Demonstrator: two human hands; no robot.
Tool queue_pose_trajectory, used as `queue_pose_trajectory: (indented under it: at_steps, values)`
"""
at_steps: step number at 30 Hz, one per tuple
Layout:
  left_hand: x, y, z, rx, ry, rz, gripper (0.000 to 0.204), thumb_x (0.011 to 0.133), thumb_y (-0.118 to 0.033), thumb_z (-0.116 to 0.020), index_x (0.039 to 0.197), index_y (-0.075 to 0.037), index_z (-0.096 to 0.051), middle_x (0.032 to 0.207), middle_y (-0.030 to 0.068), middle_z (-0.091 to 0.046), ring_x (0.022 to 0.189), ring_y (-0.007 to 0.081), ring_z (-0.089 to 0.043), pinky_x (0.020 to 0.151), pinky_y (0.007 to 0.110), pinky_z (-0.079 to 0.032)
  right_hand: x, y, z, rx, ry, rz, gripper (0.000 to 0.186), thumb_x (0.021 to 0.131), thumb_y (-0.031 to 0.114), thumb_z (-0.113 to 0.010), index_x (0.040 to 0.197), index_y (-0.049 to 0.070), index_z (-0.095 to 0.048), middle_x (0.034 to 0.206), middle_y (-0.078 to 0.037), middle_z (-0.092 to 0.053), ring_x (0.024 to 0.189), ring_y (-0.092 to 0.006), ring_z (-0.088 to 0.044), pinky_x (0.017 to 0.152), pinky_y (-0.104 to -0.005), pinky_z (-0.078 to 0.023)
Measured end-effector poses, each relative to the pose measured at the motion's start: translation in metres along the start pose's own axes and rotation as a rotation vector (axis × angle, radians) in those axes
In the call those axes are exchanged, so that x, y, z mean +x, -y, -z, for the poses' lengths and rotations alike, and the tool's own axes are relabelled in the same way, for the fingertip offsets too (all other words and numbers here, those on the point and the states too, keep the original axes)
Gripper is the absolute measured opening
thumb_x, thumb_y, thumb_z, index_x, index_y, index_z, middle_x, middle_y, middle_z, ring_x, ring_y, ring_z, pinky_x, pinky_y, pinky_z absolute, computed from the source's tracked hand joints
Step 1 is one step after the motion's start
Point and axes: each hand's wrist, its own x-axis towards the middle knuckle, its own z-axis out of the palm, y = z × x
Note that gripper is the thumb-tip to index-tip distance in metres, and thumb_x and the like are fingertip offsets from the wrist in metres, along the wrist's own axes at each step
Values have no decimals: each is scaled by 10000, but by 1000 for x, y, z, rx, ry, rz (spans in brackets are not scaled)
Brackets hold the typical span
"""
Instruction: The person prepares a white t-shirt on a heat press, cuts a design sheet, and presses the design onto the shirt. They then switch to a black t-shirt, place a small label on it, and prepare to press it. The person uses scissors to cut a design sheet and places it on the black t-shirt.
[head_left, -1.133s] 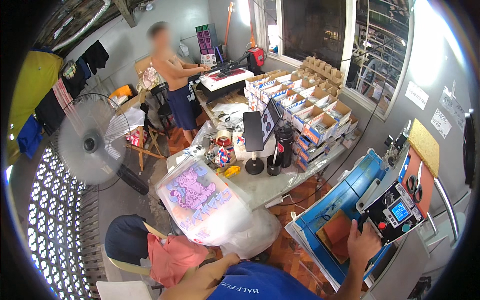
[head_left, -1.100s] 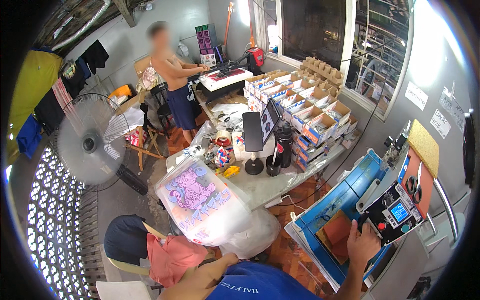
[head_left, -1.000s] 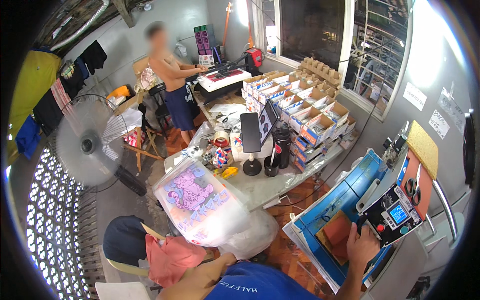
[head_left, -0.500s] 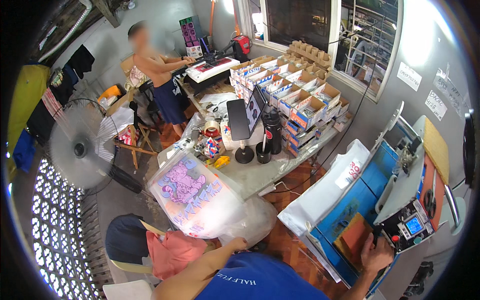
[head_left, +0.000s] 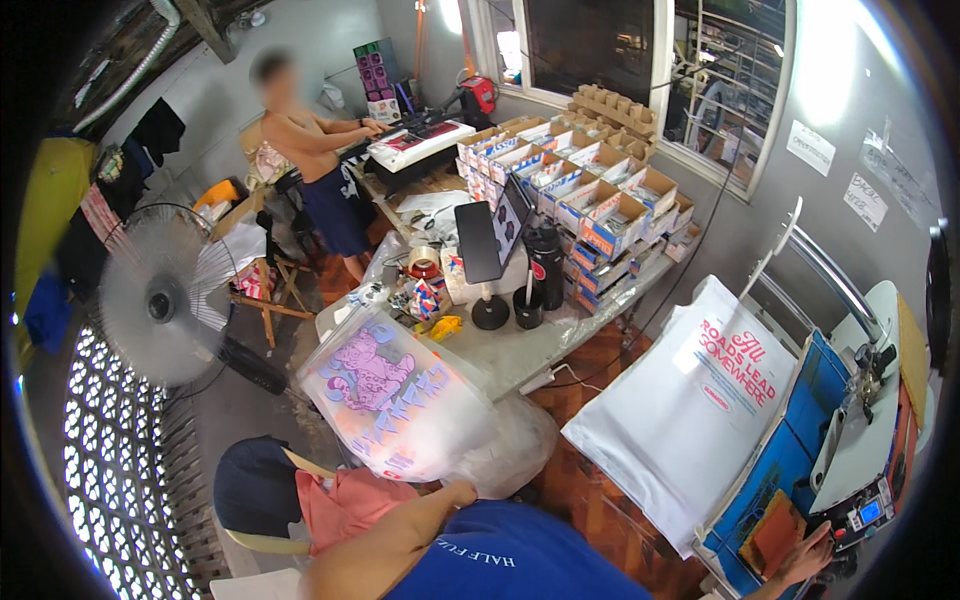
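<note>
At the lower right, my right hand [head_left: 808, 550] has its fingers curled on the handle by the heat press's control box [head_left: 860, 512]. The press head, with blue housing [head_left: 757, 480], is swung right, beside a white printed shirt [head_left: 668, 415] lying on its platen. Near my waist, my left hand [head_left: 459, 493] is closed; whatever it may hold is hidden. Just beyond it lie a translucent printed sheet [head_left: 365, 390] with a pink leopard, a clear plastic bag [head_left: 510, 455] and coral cloth [head_left: 350, 515].
A table [head_left: 540, 360] bears stacked boxes [head_left: 600, 215], a stand-held phone [head_left: 478, 240], bottle and tape. A shirtless co-worker [head_left: 300, 140] stands at another press [head_left: 420, 145]. A fan [head_left: 160, 300] and chair [head_left: 245, 480] are left; a cable hangs along the window wall.
The press head has swung rightward and down in the view with my right hand on it, uncovering the white printed shirt. The view has shifted slightly; my left hand stays near my waist.
</note>
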Motion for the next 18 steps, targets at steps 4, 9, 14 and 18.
queue_pose_trajectory:
  at_steps: [4, 9, 14, 18]
  values:
    - [9, -6, 13, 101, 96, -67, 271, 758, -238, -573, 855, -60, -752, 908, 179, -730, 843, 329, -704, 738, 456, -540, 1, -25, 21, -231, 195, -75, 515, 1064, 367, -396, 1099, -47, -699, 1082, -214, -701, 1033, -376, -617, 992, -450, -448]
    - [28, -55, 32, -501, 209, 159, 306, 938, -260, -569, 1182, -94, -650, 983, 94, -688, 780, 223, -650, 690, 403, -548, 5, -40, 39, -110, 253, -389, 556, 995, 480, -475, 969, -14, -729, 936, -251, -686, 885, -417, -634, 826, -483, -487]
    - [50, -132, 66, -1086, 182, 91, 448, 993, -421, -530, 1212, -34, -579, 1172, 135, -627, 1118, 311, -594, 977, 439, -492, -8, 0, 59, -248, -110, -137, 290, 933, 313, -644, 952, 29, -700, 916, -163, -679, 968, -373, -620, 899, -467, -461]
    - [55, -186, 96, -1538, 319, -43, 515, 989, -474, -521, 1248, -30, -559, 1276, 151, -590, 1165, 325, -581, 1010, 468, -448, -114, 120, 44, 592, 334, -485, 125, 878, 117, -668, 792, 26, -678, 792, -113, -684, 706, -260, -648, 675, -354, -512]
